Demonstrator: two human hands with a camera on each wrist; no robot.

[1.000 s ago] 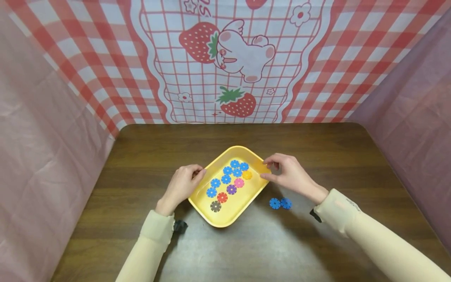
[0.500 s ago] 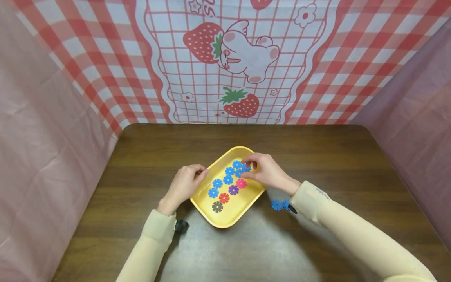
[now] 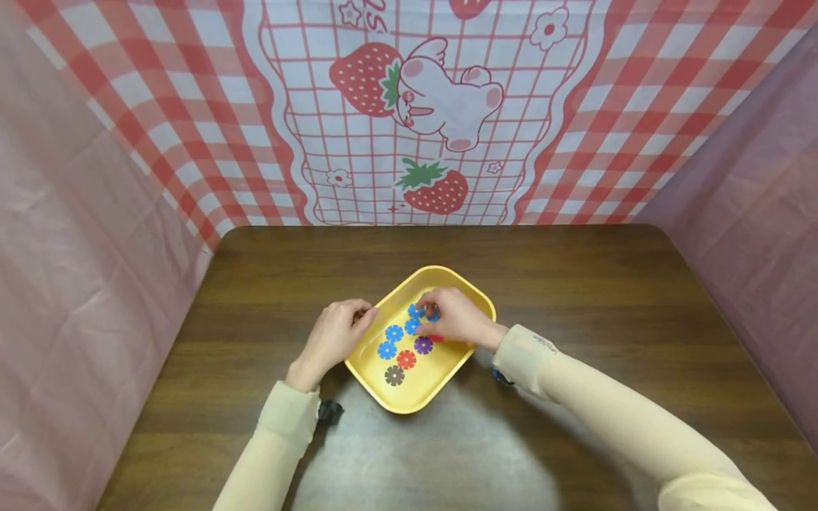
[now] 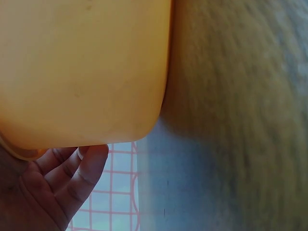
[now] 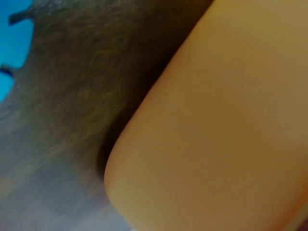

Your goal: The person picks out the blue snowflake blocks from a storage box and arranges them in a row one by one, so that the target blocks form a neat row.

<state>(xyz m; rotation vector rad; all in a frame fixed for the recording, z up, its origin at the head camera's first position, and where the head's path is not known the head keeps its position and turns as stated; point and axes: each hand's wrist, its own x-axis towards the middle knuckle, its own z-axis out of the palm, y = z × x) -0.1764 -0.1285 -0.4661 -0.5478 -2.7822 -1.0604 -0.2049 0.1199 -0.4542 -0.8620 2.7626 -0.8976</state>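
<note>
A yellow tray [image 3: 382, 405] lies slantwise on the table, holding several notched plastic discs. My left hand [image 3: 331, 337] grips its left rim; in the left wrist view the fingers [image 4: 79, 180] bend against the outer wall. Inside the tray, my right hand [image 3: 455, 316] hovers over the far discs, thumb and index fingertips apart, with a blue disc [image 3: 412, 326] near the thumb. Closer to me lie a purple disc [image 3: 423, 345], a red disc [image 3: 406, 359] and a dark grey disc [image 3: 394, 375]. A pink disc [image 3: 436, 338] pokes out beneath the hand, which hides other discs.
To the right of the tray, blue discs [image 5: 14, 43] lie on the brown wooden table [image 3: 575, 284], mostly hidden by the right sleeve in the head view. A checked strawberry-print cloth [image 3: 415, 142] hangs behind the table, with pink curtains [image 3: 96, 234] at both sides.
My right hand has moved left from the tray's right rim, across the yellow disc, to the blue discs inside. The left hand stays on the rim.
</note>
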